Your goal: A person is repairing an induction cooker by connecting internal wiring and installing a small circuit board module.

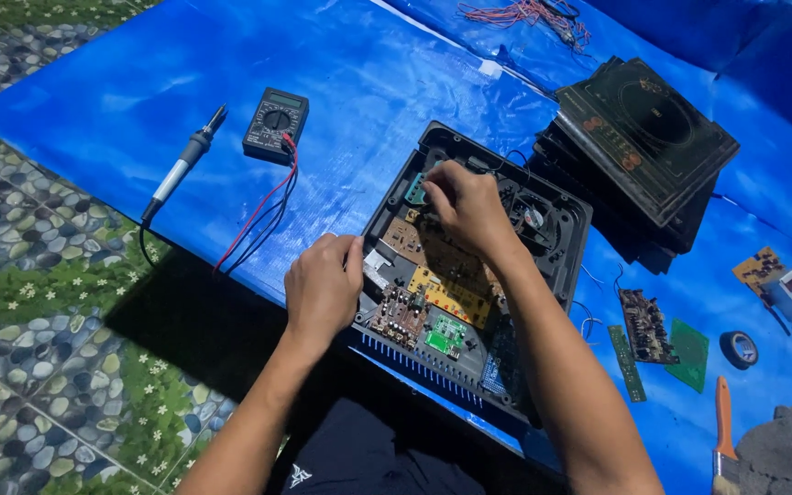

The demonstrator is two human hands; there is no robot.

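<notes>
An opened black appliance casing [566, 240] lies on a blue tarp [341, 82], with brown, yellow and green circuit boards [442, 289] and a fan inside. My left hand [321, 286] rests on the casing's near-left edge, fingers curled against it. My right hand [465, 203] reaches into the far-left part of the casing, fingertips pinched on something small near a teal part [414, 190]; what it pinches is hidden.
A soldering iron [181, 170] and a black multimeter [275, 124] with red and black leads lie left. A stack of dark glass cooktop panels [643, 137] sits right. Loose circuit boards [657, 335], a tape roll [738, 348], a brush [724, 431] and a wire bundle [529, 14] lie around.
</notes>
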